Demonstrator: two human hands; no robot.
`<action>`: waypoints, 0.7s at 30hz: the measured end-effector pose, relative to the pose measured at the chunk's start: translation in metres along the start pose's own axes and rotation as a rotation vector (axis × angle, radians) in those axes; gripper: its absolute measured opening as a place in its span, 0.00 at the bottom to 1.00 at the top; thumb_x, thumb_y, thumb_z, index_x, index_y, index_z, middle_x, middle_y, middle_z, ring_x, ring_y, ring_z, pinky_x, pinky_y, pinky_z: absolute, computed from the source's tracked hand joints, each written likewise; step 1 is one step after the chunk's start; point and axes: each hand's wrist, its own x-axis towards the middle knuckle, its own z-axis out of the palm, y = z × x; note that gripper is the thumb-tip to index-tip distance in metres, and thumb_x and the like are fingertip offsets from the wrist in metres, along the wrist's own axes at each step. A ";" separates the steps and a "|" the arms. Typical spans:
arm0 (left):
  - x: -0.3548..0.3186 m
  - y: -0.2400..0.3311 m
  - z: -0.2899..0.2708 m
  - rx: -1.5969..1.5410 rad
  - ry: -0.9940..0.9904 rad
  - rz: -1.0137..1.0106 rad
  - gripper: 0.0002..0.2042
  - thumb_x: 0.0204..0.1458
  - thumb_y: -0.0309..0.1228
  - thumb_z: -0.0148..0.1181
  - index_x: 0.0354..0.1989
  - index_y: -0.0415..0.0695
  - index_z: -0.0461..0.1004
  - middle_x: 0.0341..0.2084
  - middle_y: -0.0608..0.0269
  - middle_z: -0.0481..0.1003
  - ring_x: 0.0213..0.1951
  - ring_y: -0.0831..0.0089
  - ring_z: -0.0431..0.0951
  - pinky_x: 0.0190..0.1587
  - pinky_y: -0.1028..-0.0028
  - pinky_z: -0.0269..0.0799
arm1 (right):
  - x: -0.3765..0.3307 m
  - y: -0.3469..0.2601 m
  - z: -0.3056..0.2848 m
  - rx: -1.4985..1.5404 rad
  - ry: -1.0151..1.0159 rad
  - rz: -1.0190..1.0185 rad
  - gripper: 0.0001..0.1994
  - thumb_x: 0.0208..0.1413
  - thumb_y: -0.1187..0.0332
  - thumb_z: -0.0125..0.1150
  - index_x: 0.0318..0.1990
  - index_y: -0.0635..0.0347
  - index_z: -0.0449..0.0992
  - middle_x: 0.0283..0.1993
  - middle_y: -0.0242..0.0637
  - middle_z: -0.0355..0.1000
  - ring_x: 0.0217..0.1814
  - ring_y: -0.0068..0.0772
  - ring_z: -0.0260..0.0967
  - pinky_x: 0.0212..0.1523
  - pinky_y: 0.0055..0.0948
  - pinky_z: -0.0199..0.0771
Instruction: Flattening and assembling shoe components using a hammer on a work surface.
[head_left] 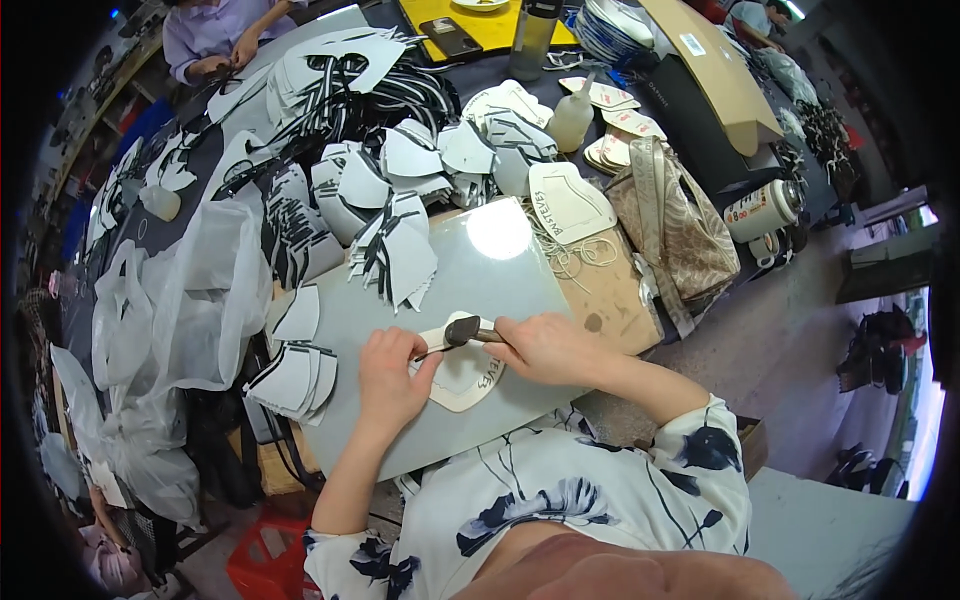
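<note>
My right hand [550,348] is closed round the wooden handle of a hammer [462,331], whose dark head rests on or just over the upper edge of a cream shaped template [462,392] with dark lettering. My left hand [393,372] is closed at the template's left edge, thumb and fingers pinching what looks like a white piece with a thin dark strip. Its exact outline is partly covered by the fingers and hammer. The template lies on a grey glossy board [440,445] before me.
Stacks of white cut pieces with black strips [395,245] lie beyond the board, more at its left [295,380]. A plastic bag [215,300] is on the left. To the right are a patterned bag [675,225], a squeeze bottle [572,118] and a can [765,210]. Another person [215,40] works at far left.
</note>
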 end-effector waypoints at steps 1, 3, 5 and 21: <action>0.002 0.002 0.000 0.002 -0.006 0.006 0.10 0.41 0.28 0.69 0.27 0.44 0.71 0.26 0.63 0.71 0.32 0.60 0.69 0.34 0.64 0.63 | -0.002 0.003 0.003 0.004 0.006 0.005 0.19 0.64 0.55 0.48 0.35 0.65 0.68 0.19 0.50 0.70 0.24 0.59 0.71 0.28 0.50 0.69; 0.008 0.003 0.000 0.046 -0.033 -0.053 0.10 0.42 0.28 0.67 0.25 0.44 0.70 0.24 0.63 0.70 0.30 0.61 0.68 0.33 0.63 0.63 | -0.004 0.007 0.011 0.011 0.050 0.001 0.19 0.64 0.55 0.49 0.35 0.65 0.69 0.19 0.50 0.71 0.24 0.58 0.70 0.27 0.51 0.68; 0.011 0.002 0.000 0.032 -0.036 -0.053 0.09 0.42 0.28 0.67 0.24 0.44 0.69 0.23 0.62 0.69 0.30 0.61 0.68 0.33 0.62 0.63 | -0.006 0.004 0.005 0.000 0.050 0.010 0.19 0.64 0.54 0.49 0.35 0.65 0.69 0.19 0.49 0.71 0.23 0.57 0.70 0.26 0.50 0.68; 0.008 -0.006 0.007 0.104 0.051 0.041 0.06 0.46 0.27 0.64 0.27 0.43 0.71 0.24 0.62 0.69 0.30 0.60 0.68 0.34 0.63 0.60 | 0.005 0.000 0.002 -0.138 0.194 -0.137 0.17 0.63 0.54 0.51 0.35 0.60 0.65 0.17 0.41 0.68 0.20 0.50 0.70 0.21 0.45 0.67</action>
